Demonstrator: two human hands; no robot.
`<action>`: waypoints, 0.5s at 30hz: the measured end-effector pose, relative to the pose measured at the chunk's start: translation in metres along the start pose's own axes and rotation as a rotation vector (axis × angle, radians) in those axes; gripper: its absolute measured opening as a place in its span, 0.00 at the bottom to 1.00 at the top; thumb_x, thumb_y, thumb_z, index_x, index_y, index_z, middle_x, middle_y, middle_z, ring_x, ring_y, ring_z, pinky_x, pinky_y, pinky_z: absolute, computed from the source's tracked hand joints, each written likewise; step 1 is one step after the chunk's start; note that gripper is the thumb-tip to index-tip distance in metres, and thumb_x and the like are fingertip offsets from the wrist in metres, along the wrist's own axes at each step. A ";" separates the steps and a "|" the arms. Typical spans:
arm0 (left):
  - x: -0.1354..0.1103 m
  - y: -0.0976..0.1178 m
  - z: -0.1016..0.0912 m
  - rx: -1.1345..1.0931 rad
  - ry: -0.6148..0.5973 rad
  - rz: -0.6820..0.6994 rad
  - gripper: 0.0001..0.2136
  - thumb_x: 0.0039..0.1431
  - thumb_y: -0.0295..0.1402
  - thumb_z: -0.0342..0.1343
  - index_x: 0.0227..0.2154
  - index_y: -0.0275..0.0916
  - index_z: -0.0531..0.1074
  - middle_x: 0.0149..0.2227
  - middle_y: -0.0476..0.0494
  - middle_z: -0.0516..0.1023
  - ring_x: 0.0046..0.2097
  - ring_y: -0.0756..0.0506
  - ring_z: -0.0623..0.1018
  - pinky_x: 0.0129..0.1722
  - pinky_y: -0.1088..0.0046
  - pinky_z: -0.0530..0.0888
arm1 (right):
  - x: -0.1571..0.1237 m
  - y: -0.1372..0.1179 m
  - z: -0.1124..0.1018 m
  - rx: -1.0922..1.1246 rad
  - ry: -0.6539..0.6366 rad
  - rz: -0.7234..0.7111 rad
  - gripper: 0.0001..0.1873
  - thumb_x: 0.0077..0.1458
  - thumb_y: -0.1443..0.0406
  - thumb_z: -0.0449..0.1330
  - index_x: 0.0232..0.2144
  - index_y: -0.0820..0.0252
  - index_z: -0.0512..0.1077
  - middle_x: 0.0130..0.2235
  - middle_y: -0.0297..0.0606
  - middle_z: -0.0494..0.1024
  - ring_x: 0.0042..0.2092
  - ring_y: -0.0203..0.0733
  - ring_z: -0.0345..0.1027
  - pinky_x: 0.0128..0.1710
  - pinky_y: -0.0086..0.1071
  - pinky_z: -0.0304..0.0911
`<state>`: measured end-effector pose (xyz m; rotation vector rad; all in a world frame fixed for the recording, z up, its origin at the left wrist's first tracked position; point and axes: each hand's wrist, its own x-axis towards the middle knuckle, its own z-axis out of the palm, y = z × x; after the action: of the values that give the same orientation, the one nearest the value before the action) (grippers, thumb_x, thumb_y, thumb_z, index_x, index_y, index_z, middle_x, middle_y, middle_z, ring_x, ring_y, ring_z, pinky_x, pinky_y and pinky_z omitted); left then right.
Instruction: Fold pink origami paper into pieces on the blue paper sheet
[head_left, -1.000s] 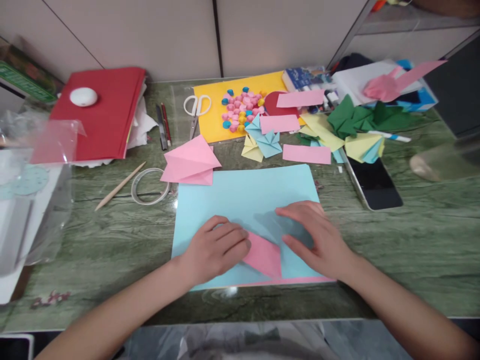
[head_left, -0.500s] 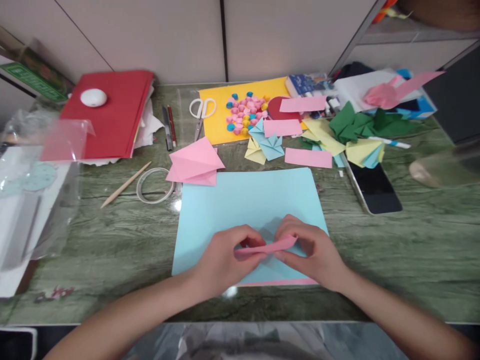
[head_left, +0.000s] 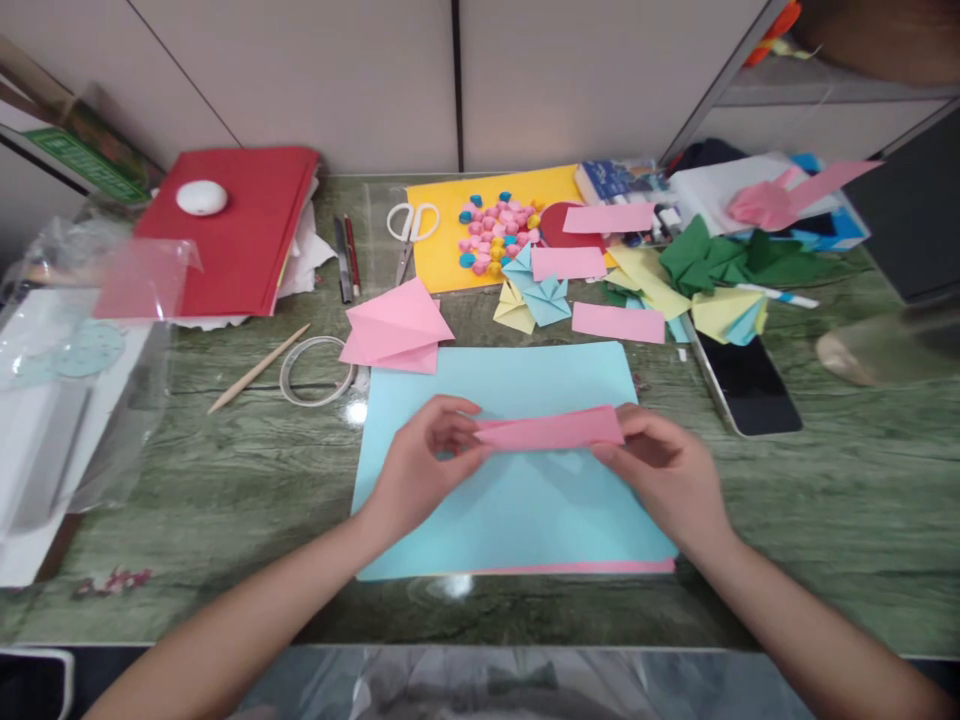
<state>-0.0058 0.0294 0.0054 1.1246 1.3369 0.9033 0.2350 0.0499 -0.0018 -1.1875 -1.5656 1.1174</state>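
Observation:
A pink paper strip (head_left: 551, 430) is stretched between my two hands, just over a stack of light blue paper sheets (head_left: 517, 520). My left hand (head_left: 427, 460) pinches its left end between thumb and fingers. At the other end, my right hand (head_left: 664, 465) holds the strip, with the thumb on its near edge and the fingers partly hidden behind it. Beyond the blue sheets lie three more pink strips (head_left: 619, 322), and pink paper squares (head_left: 397, 325) overlap the stack's far left corner.
A tape roll (head_left: 285, 385) and a pointed wooden stick (head_left: 259, 368) lie to the left. White-handled scissors (head_left: 409, 225) and small coloured pieces (head_left: 495, 235) rest on yellow paper (head_left: 435, 270). A phone (head_left: 750, 385) lies right, beside folded green paper (head_left: 709, 255). A red folder (head_left: 225, 240) stands back left.
Both hands have moved away from me and farther apart, bringing the pink strip along. The strip, earlier seen nearly edge-on, now shows its flat face. The view has shifted slightly.

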 end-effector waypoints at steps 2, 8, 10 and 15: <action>0.002 0.000 -0.004 -0.243 -0.007 -0.119 0.18 0.50 0.34 0.61 0.43 0.38 0.63 0.41 0.42 0.77 0.36 0.47 0.78 0.35 0.71 0.73 | 0.000 -0.004 -0.001 -0.078 0.095 -0.138 0.07 0.49 0.69 0.63 0.24 0.53 0.68 0.26 0.32 0.71 0.29 0.40 0.66 0.27 0.35 0.61; -0.007 0.004 0.004 -0.664 -0.460 -0.453 0.21 0.52 0.42 0.60 0.45 0.34 0.70 0.43 0.34 0.77 0.43 0.42 0.78 0.43 0.66 0.73 | -0.009 -0.012 0.005 -0.426 -0.014 -0.602 0.10 0.47 0.75 0.62 0.29 0.55 0.70 0.28 0.33 0.76 0.28 0.39 0.69 0.30 0.39 0.58; -0.007 0.002 0.007 -0.725 -0.462 -0.482 0.19 0.53 0.43 0.59 0.42 0.33 0.73 0.42 0.35 0.78 0.43 0.43 0.78 0.44 0.66 0.72 | -0.013 -0.010 0.008 -0.565 -0.046 -0.688 0.11 0.48 0.75 0.62 0.30 0.55 0.70 0.28 0.31 0.77 0.27 0.38 0.69 0.32 0.40 0.56; -0.003 0.001 0.007 -0.745 -0.321 -0.531 0.11 0.55 0.33 0.58 0.38 0.32 0.75 0.40 0.36 0.79 0.41 0.45 0.78 0.44 0.68 0.73 | -0.017 -0.002 0.009 -0.710 -0.132 -0.815 0.10 0.50 0.74 0.61 0.33 0.55 0.70 0.32 0.29 0.79 0.31 0.37 0.70 0.34 0.39 0.55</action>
<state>0.0007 0.0257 0.0068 0.2891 0.8431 0.6874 0.2287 0.0319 -0.0035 -0.7281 -2.3392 0.0919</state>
